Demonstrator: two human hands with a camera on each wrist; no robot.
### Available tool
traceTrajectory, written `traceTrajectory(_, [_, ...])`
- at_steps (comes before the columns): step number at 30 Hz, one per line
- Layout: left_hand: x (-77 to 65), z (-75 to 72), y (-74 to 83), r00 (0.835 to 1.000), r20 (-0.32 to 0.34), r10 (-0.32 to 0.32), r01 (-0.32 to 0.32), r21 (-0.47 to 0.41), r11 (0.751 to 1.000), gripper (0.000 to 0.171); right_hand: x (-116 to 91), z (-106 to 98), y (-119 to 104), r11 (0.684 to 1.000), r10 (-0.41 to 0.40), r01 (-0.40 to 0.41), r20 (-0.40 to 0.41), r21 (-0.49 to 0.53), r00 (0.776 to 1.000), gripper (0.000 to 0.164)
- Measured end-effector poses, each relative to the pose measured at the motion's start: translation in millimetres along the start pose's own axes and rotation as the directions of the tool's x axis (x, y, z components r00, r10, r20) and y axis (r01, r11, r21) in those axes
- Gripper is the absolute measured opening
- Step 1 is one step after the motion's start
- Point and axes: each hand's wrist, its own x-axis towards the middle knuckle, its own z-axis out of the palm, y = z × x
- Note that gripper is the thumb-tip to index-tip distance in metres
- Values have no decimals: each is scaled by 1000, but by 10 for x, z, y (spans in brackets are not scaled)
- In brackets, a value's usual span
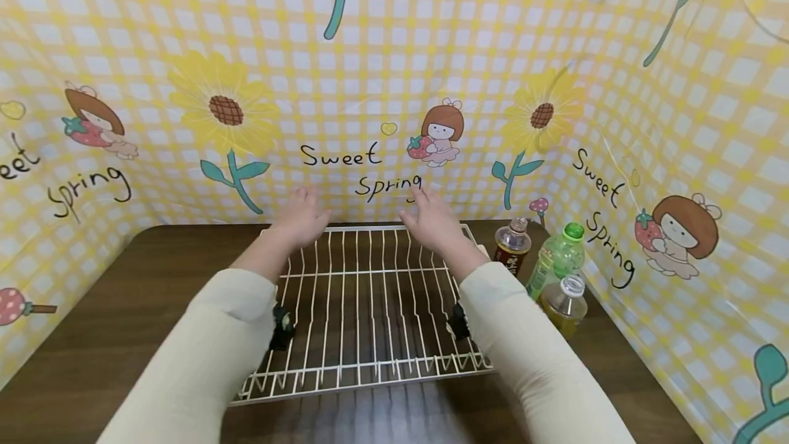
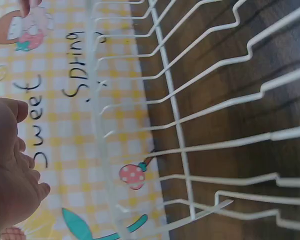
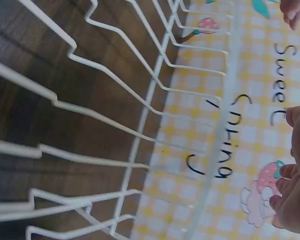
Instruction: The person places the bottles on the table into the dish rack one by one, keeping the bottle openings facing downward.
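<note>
A white wire rack (image 1: 364, 228) with long bent rods lies on the brown table between my arms. Above its far left corner, my left hand (image 1: 301, 219) reaches forward with nothing in it. My right hand (image 1: 430, 219) reaches out over the far right part in the same way, also holding nothing. The left wrist view has the left hand (image 2: 10, 165) beside the rack's end rail, apart from the wires, fingers loosely bent. In the right wrist view, the right hand (image 3: 297, 175) is likewise off to the side of the rail.
To the right of the rack stand three bottles: one with dark red-brown contents (image 1: 511, 245), a green one (image 1: 566, 252) and a clear one with yellowish liquid (image 1: 564, 307). A yellow checked cloth (image 1: 394, 74) with printed flowers walls the table (image 1: 154, 307) at back and sides.
</note>
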Motion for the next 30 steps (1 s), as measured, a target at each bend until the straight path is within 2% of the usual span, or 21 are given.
traceTrajectory(9, [-364,-353,-150,994,-2,112,-111,-121,986,74,-205,-319,67,978,1,2,-14,208,1000,77])
traceTrajectory(15, [-527,-450,-293,985,-19,171,-172,-151,973,78,-376,-478,126,973,2,5,-31,231,1000,82])
traceTrajectory(23, [-768,-463,-589,992,22,124,-116,-240,964,84,-643,-671,244,958,-13,22,-33,285,999,85])
traceTrajectory(30, [-956,-308,-842,996,-2,86,-83,-272,959,84,-903,-785,407,954,11,9,-64,299,998,86])
